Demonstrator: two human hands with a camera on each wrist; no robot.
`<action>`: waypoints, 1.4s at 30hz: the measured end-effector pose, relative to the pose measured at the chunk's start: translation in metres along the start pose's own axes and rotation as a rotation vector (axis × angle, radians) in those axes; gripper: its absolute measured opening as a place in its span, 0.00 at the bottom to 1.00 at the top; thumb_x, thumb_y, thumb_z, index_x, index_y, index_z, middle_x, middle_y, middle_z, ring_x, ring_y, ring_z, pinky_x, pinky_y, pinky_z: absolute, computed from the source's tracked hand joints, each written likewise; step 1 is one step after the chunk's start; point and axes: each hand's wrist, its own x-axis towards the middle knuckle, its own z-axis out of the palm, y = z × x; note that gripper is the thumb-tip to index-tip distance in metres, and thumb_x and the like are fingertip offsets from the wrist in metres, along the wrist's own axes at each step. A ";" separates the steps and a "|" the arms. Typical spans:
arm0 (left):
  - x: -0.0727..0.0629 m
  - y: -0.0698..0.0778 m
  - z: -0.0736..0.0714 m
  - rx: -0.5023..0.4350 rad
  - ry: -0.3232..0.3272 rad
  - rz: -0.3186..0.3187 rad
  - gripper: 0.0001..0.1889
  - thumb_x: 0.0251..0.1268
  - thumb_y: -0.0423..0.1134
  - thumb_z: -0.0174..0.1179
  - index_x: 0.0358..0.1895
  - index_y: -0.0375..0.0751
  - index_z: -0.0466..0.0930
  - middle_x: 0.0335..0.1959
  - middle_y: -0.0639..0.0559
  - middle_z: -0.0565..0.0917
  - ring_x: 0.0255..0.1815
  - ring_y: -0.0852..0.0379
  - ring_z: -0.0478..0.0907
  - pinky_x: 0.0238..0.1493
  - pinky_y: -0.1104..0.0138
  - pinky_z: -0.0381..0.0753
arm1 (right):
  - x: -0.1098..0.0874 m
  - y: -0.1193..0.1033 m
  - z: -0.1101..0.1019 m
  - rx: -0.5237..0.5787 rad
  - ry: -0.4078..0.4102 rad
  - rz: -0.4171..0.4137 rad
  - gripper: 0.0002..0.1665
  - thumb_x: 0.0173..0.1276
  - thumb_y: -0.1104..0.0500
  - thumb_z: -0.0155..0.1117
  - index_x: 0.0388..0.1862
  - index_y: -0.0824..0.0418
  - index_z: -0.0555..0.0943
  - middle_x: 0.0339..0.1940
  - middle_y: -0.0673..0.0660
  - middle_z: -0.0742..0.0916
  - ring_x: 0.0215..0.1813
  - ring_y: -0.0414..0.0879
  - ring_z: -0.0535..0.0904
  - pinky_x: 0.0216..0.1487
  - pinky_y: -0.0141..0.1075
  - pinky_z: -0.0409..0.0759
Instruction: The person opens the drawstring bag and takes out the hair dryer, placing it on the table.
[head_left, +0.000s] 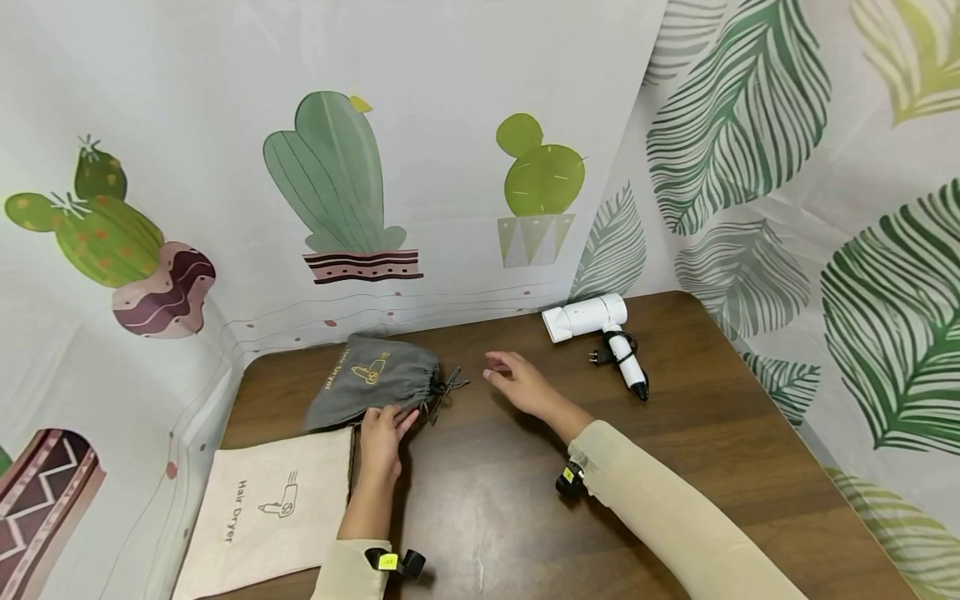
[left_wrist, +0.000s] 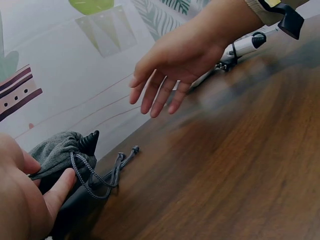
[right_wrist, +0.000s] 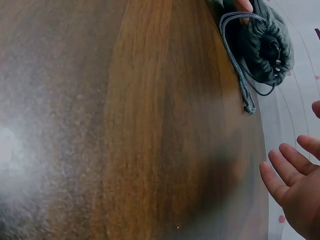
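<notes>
A grey drawstring bag (head_left: 386, 379) printed "Hair Dryer" lies at the table's back left, bulging, its gathered mouth to the right. At its near edge, my left hand (head_left: 381, 442) pinches the cloth between thumb and fingers. A ribbed black cone-shaped tip (left_wrist: 89, 143) pokes out of the mouth, where metal prongs (right_wrist: 277, 64) also show in the right wrist view. The knotted drawstring (left_wrist: 112, 177) trails onto the table. My right hand (head_left: 523, 387) is in the air to the right of the bag, fingers spread and loosely bent, holding nothing.
A flat pale cloth bag (head_left: 262, 508), also printed "Hair Dryer", lies at the front left. At the back right of the wooden table (head_left: 480, 517) is a white hair dryer (head_left: 588, 317) with its black cord wrapped round the handle. Printed curtains hang behind the table.
</notes>
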 end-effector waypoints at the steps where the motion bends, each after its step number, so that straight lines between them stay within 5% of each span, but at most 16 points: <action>1: -0.001 -0.001 0.000 0.009 -0.006 -0.003 0.03 0.75 0.30 0.45 0.43 0.31 0.64 0.54 0.37 0.69 0.54 0.44 0.84 0.56 0.58 0.85 | 0.000 0.000 0.000 -0.002 -0.001 0.000 0.30 0.77 0.51 0.58 0.72 0.62 0.71 0.66 0.62 0.79 0.67 0.55 0.77 0.69 0.47 0.76; 15: -0.005 -0.014 0.006 0.020 -0.098 0.015 0.09 0.72 0.26 0.45 0.31 0.37 0.60 0.41 0.43 0.69 0.44 0.49 0.83 0.53 0.56 0.86 | -0.007 0.000 0.009 0.004 -0.033 -0.043 0.29 0.76 0.54 0.59 0.72 0.64 0.71 0.66 0.62 0.79 0.67 0.56 0.78 0.67 0.47 0.78; 42: -0.011 -0.029 0.016 0.108 -0.327 -0.027 0.08 0.70 0.26 0.46 0.31 0.39 0.64 0.39 0.43 0.74 0.45 0.47 0.84 0.54 0.51 0.86 | -0.014 0.012 0.011 -0.114 -0.057 -0.092 0.30 0.72 0.61 0.64 0.71 0.63 0.72 0.67 0.65 0.78 0.67 0.58 0.77 0.66 0.49 0.78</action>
